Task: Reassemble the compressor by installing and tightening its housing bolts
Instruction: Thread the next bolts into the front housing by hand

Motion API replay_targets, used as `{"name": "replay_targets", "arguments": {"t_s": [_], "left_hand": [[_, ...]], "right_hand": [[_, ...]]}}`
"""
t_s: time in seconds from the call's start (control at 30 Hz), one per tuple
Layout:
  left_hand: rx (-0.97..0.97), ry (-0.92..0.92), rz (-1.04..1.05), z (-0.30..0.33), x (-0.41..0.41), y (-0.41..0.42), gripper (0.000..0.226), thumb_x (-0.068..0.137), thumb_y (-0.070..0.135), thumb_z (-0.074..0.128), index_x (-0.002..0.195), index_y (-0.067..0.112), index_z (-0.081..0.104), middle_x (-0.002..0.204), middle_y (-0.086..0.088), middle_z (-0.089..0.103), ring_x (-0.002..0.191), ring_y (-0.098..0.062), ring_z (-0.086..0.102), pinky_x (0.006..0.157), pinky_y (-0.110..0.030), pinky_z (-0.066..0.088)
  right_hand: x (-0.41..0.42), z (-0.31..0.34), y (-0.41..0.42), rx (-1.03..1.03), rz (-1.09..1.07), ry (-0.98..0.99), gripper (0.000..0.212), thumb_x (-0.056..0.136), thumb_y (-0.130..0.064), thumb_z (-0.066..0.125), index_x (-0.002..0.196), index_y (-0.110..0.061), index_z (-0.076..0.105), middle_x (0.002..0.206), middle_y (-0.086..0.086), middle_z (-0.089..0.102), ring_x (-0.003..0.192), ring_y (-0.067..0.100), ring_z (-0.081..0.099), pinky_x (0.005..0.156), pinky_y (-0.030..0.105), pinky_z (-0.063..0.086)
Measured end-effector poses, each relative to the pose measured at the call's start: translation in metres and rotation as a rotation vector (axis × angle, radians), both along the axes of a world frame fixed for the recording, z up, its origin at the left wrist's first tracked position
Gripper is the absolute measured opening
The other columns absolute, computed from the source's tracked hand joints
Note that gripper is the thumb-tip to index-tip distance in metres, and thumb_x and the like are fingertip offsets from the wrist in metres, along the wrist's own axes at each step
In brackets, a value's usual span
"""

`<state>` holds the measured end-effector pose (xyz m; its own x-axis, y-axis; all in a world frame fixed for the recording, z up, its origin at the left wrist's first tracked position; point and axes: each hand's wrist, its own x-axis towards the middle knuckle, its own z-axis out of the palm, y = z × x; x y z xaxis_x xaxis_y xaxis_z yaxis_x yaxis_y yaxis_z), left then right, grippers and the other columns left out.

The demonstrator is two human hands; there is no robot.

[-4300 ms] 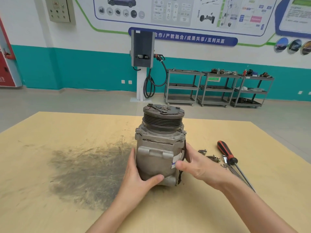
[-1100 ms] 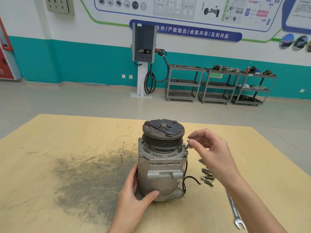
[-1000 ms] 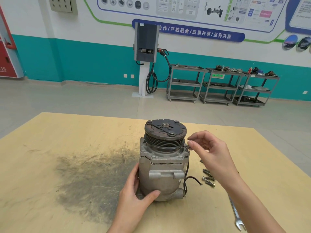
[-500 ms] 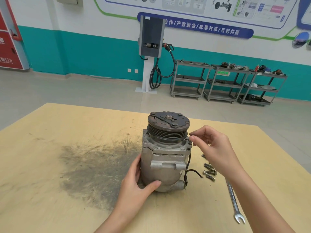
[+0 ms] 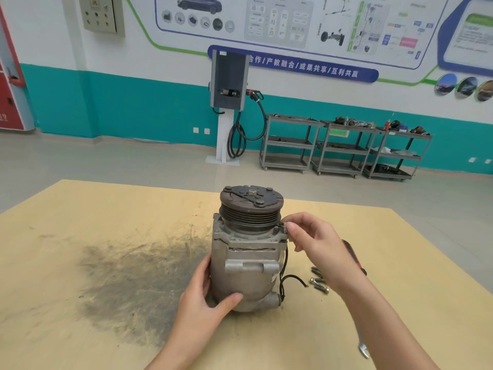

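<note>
— On the desk (image 5: 80, 214), where does your compressor (image 5: 246, 252) stand?

— Near the middle of the tan top, upright on its rear end, with the grooved pulley and clutch plate (image 5: 250, 198) facing up. A dark smear stains the wood to its left.

— And your hands?

— Your left hand (image 5: 205, 303) grips the lower body of the housing, thumb across the front, fingers round the left side. Your right hand (image 5: 317, 244) is up at the flange just under the pulley, where thumb and forefinger pinch a housing bolt (image 5: 285, 225) at the right corner; how far it sits in its hole cannot be told.

— What lies beside it?

— Loose bolts (image 5: 318, 283) lie on the desk just right of the base, near a black wire (image 5: 292, 277) that curls out from the housing. Behind your right wrist shows a red-handled screwdriver (image 5: 352, 256), and a spanner (image 5: 363, 349) lies nearer you, its open end showing beside your forearm.
</note>
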<state>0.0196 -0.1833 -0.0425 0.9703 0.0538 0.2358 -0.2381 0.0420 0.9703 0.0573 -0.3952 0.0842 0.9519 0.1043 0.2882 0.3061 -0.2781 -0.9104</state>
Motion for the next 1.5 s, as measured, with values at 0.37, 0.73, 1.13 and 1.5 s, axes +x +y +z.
{"name": "replay_targets", "arguments": {"t_s": [0.37, 0.73, 1.13, 1.5], "left_hand": [[0.102, -0.038, 0.019, 0.005, 0.0, 0.0, 0.082, 0.075, 0.021, 0.081, 0.138, 0.042, 0.032, 0.133, 0.031, 0.045, 0.123, 0.013, 0.044, 0.103, -0.017, 0.038], [0.155, -0.028, 0.033, 0.003, 0.0, 0.0, 0.088, 0.075, 0.029, 0.08, 0.146, 0.031, 0.029, 0.131, 0.026, 0.046, 0.125, 0.006, 0.044, 0.106, -0.022, 0.038], [0.161, -0.024, 0.039, 0.004, 0.0, 0.001, 0.087, 0.075, 0.029, 0.08, 0.146, 0.028, 0.03, 0.122, 0.033, 0.045, 0.118, 0.009, 0.047, 0.099, -0.016, 0.039], [0.184, -0.052, 0.051, 0.001, 0.006, 0.001, 0.082, 0.075, 0.024, 0.08, 0.139, 0.037, 0.032, 0.13, 0.027, 0.046, 0.126, 0.001, 0.046, 0.109, -0.029, 0.038]], "right_hand": [[-0.007, 0.0, 0.015, 0.274, 0.001, 0.123, 0.002, 0.092, -0.008, 0.063, 0.092, -0.008, 0.061, 0.072, -0.002, 0.064, 0.058, 0.005, 0.053, 0.058, 0.023, 0.041], [-0.009, -0.007, 0.018, 0.312, -0.04, 0.117, 0.007, 0.096, -0.014, 0.058, 0.094, -0.008, 0.062, 0.079, 0.003, 0.061, 0.059, 0.009, 0.044, 0.064, 0.027, 0.042], [-0.014, -0.002, 0.015, 0.261, -0.003, 0.129, 0.012, 0.1, -0.017, 0.052, 0.101, -0.011, 0.062, 0.079, 0.001, 0.055, 0.064, 0.012, 0.046, 0.07, 0.029, 0.045], [-0.002, -0.007, 0.014, 0.231, -0.005, 0.068, 0.016, 0.091, -0.019, 0.065, 0.098, -0.006, 0.06, 0.082, 0.005, 0.066, 0.076, 0.022, 0.051, 0.067, 0.032, 0.044]]}}
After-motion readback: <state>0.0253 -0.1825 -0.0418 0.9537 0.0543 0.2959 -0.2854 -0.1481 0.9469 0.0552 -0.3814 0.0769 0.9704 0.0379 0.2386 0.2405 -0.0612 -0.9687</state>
